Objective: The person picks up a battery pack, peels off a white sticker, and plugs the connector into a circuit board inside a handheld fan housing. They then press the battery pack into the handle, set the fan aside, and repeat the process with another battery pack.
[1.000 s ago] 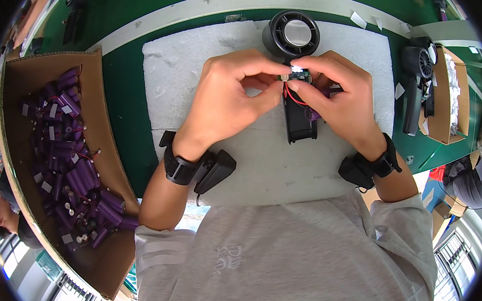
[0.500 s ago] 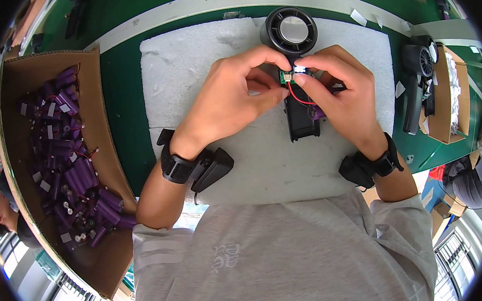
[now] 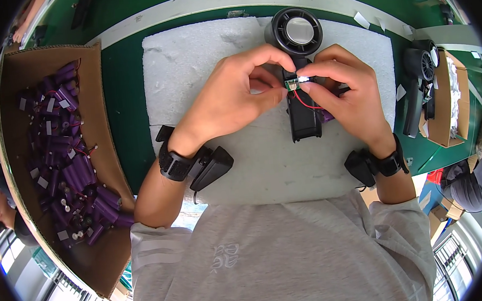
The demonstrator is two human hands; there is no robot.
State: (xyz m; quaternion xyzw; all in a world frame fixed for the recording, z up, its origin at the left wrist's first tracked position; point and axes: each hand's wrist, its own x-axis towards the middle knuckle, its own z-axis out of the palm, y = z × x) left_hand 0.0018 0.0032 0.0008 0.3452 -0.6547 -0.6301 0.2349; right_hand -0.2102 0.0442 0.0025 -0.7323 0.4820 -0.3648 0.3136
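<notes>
A small green circuit board (image 3: 291, 84) with a glowing white light on it is held above the open black handle (image 3: 305, 122) of a handheld fan. My right hand (image 3: 354, 89) pinches the board's lit right end between thumb and forefinger. At the board's left edge, my left hand (image 3: 234, 95) has its thumb against it and its forefinger curled over from above. A red wire (image 3: 308, 106) loops from the board toward a purple battery cell (image 3: 327, 116), mostly hidden by my right hand. The round fan head (image 3: 300, 31) lies at the far end.
A white foam pad (image 3: 189, 53) lies under the work on the green table. To the left stands a cardboard box (image 3: 93, 77) holding many purple battery cells (image 3: 77, 173). On the right are another black fan (image 3: 415, 88) and a smaller cardboard box (image 3: 464, 98). People sit at both sides.
The board has tilted and shifted slightly nearer me, with both hands still at it. The fan has moved a little to the right, and my right wrist has drifted right.
</notes>
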